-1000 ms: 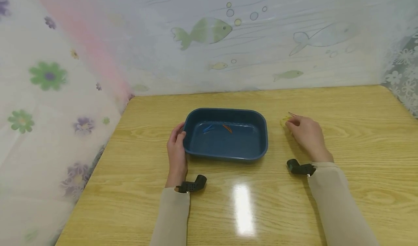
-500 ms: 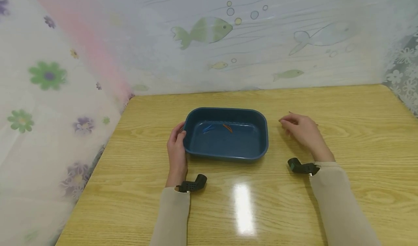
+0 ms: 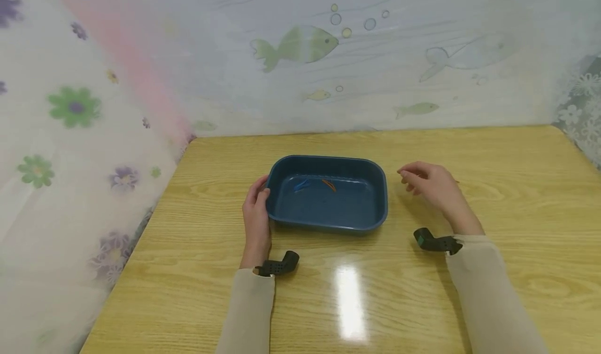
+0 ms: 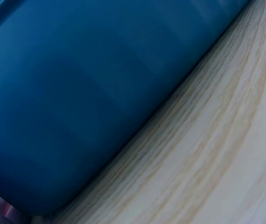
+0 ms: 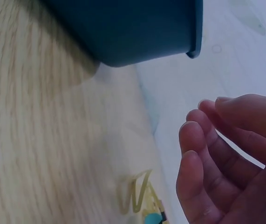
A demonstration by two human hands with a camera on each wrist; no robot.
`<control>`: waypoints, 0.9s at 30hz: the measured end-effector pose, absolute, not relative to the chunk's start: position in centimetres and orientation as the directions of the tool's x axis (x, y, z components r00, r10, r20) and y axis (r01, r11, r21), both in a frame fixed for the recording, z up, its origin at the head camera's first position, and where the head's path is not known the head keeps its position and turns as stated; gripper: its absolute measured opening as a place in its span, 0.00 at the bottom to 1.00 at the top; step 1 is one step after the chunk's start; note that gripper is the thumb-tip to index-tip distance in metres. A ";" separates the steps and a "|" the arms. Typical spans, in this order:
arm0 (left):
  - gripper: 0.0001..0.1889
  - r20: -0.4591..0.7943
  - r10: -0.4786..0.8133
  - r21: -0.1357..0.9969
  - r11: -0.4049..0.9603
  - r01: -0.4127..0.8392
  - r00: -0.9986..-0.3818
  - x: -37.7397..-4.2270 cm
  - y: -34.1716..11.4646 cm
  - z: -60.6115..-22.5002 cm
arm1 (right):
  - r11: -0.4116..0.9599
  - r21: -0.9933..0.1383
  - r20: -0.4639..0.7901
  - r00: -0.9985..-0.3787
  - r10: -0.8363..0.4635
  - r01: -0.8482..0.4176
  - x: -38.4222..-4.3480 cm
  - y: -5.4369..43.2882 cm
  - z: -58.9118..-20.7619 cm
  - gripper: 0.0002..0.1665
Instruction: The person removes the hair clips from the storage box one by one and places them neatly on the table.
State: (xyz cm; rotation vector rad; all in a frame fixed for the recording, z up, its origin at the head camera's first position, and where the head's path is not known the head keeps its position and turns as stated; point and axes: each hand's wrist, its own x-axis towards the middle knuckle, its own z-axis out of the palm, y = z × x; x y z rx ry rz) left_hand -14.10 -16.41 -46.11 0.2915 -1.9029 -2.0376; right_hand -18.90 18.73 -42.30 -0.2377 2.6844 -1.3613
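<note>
A dark blue rectangular plastic tub [image 3: 328, 224] stands at mid-table. My left hand [image 3: 256, 213] grips its left end, thumb at the rim and fingers along the outer wall. In the left wrist view the tub's side [image 4: 86, 93] fills most of the picture, with fingers [image 4: 0, 205] at the lower corner. Inside lie a thin blue band [image 3: 301, 185] and a thin orange band [image 3: 329, 185]. Right of the tub hovers my right hand [image 3: 434, 187], fingers loosely curled, nothing showing between them. Below those fingers, a bent yellow band [image 5: 142, 191] and a small teal piece [image 5: 152, 218] appear.
The wood-grain table [image 3: 211, 312] reaches back to a hanging sheet printed with fish [image 3: 307, 44]. A flowered sheet [image 3: 75, 106] hangs along the left side. Each wrist carries a small black camera [image 3: 434, 240].
My right hand has shifted slightly left toward the tub, its fingers spreading from a pinch at the yellow bands, which it now hides in the head view. The left hand keeps its hold.
</note>
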 end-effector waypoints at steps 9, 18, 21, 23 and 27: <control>0.15 0.086 -0.382 0.993 -0.038 0.109 -0.920 -14.1 -16.3 -46.0 | 0.527 -0.843 0.002 -0.979 -0.201 -0.110 -18.4 18.3 -41.4 0.24; 0.15 0.077 -0.376 0.993 -0.059 0.106 -0.923 -14.2 -16.3 -46.2 | 0.540 -0.828 0.035 -0.974 -0.224 -0.154 -18.0 17.7 -40.4 0.21; 0.15 0.075 -0.376 0.993 -0.061 0.105 -0.924 -14.2 -16.3 -46.2 | 0.545 -0.821 0.050 -0.972 -0.230 -0.171 -17.8 17.5 -40.0 0.20; 0.15 0.074 -0.377 0.993 -0.060 0.104 -0.923 -14.1 -16.3 -46.2 | 0.549 -0.816 0.054 -0.970 -0.239 -0.181 -17.7 17.3 -39.7 0.19; 0.15 0.079 -0.379 0.992 -0.062 0.110 -0.922 -14.1 -16.3 -46.1 | 0.543 -0.816 0.052 -0.962 -0.269 -0.196 -17.5 16.8 -39.3 0.20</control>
